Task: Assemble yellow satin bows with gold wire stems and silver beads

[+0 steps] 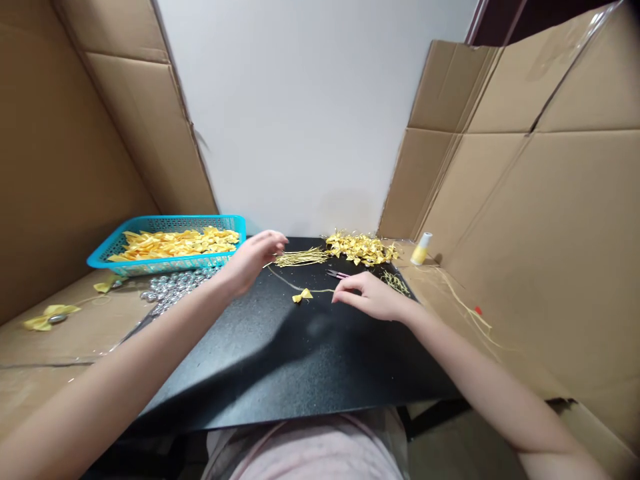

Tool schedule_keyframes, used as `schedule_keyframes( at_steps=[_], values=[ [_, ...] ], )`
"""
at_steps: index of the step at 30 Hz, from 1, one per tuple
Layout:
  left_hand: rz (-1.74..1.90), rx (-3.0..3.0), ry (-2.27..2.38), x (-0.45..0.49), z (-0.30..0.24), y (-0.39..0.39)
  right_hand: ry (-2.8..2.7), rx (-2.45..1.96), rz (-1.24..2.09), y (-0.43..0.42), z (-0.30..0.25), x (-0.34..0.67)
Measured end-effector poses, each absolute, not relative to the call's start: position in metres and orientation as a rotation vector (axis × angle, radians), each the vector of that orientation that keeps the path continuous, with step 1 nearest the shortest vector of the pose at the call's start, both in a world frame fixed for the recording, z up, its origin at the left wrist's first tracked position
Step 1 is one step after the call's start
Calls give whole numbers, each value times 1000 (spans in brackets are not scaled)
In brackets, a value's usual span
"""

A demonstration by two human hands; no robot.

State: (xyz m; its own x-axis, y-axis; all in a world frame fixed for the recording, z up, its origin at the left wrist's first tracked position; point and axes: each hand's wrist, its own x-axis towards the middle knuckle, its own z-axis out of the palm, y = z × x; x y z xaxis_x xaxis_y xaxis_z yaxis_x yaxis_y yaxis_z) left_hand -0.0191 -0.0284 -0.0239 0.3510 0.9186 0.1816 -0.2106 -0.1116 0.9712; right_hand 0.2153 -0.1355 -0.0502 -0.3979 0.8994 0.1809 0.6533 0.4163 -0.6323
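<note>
A small yellow ribbon bow [303, 295] lies on the black table, with a thin pale cord [285, 279] running from it in both directions. My right hand [373, 297] has thumb and finger pinched at the cord's right end, just beside the bow. Above the table, my left hand [255, 259] is raised with its fingers curled together, near a bundle of yellow cords [303, 257]; what they hold, if anything, is hidden. Small scissors [340, 274] with pinkish handles lie just behind my right hand, their rear part covered.
A blue basket [95, 257] of yellow bows stands at left, silvery beads [175, 285] in front. Finished-looking yellow bows [363, 248] are heaped at the back right. A thread cone [421, 249] and cord scraps [395, 283] sit at right. Cardboard walls [540, 220] flank the table.
</note>
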Motion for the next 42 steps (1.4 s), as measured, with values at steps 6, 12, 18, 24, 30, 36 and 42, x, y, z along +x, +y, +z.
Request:
schedule_keyframes(
  at_steps=[6,12,18,24,30,36,42],
  values=[
    [471,1528,498,15,-57,-72,-2549,-1293,447,-125,-13,209],
    [415,1359,515,21,-82,-63,-2563,-1376,484,-122,-2,217],
    [404,1310,609,3,-84,-47,-2377,-1524,529,-123,-5,238],
    [405,1206,660,-8,-86,-45,-2171,-1510,624,-119,-20,259],
    [388,1100,689,-23,-98,-47,-1847,-1386,826,-112,-31,280],
    [392,1053,732,-41,-111,-52,-1433,-1233,924,-107,-50,285],
    [393,1060,764,-42,-115,-61,-1006,-902,1178,-106,-63,271]
  ],
)
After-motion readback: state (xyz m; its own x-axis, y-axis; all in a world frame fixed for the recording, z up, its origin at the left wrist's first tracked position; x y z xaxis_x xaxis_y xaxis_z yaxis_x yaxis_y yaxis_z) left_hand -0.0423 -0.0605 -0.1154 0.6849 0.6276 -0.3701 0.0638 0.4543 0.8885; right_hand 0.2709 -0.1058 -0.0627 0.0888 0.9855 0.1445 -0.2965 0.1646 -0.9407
